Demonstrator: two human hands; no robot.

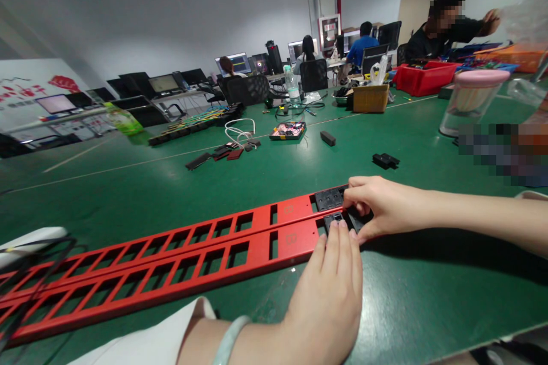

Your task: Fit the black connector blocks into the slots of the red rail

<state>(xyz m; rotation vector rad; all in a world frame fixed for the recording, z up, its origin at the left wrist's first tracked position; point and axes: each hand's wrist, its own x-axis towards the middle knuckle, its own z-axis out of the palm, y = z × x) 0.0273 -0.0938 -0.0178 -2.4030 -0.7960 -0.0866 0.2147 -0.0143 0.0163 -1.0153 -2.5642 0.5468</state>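
Two long red slotted frames lie side by side on the green table, a nearer one [263, 259] and a farther one [261, 217]. A black plastic module [329, 199] sits in the right end of the farther frame. My left hand [327, 291] lies with straight fingers on another black module [331, 219] in the nearer frame. Beside those fingertips, my right hand [377, 205] is closed, thumb and fingers round a black plastic piece [357, 218] at the frames' right end. The hand partly hides that piece.
Two joined black pieces [385, 161] and a small dark block [327, 138] lie beyond my hands. Farther off are a tray of wires [287, 130], a clear jar with a pink lid [473, 102], a red bin [426, 78] and a bottle [292, 86]. Cables [38, 274] cross the frames' left end.
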